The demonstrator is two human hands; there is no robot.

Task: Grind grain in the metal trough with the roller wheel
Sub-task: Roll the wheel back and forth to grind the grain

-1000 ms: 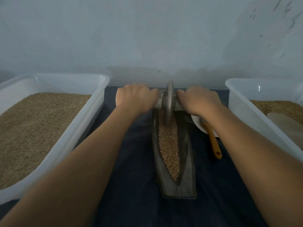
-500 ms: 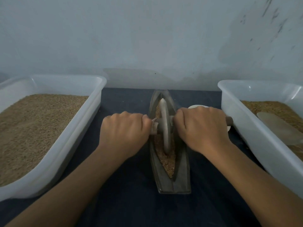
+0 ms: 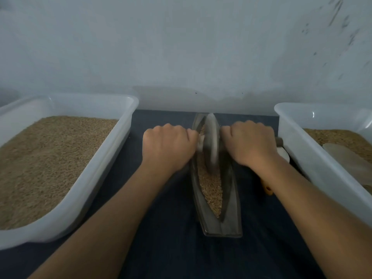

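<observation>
A narrow boat-shaped metal trough (image 3: 231, 222) lies lengthwise on the dark cloth in the middle, holding brown grain (image 3: 211, 188). The grey roller wheel (image 3: 211, 143) stands upright in the far half of the trough, on the grain. My left hand (image 3: 168, 147) grips the wheel's axle handle on the left side. My right hand (image 3: 248, 143) grips the handle on the right, whose dark end (image 3: 279, 141) sticks out past my knuckles.
A large white plastic tub (image 3: 104, 172) full of grain stands at the left. A second white tub (image 3: 306, 158) at the right holds grain and a pale scoop (image 3: 346, 158). A white dish (image 3: 283, 154) and an orange handle (image 3: 268, 189) lie between my right arm and that tub.
The wheel rolled from the trough's far end toward me, then moved away again to the far half. Both hands kept their grip on the handle throughout.
</observation>
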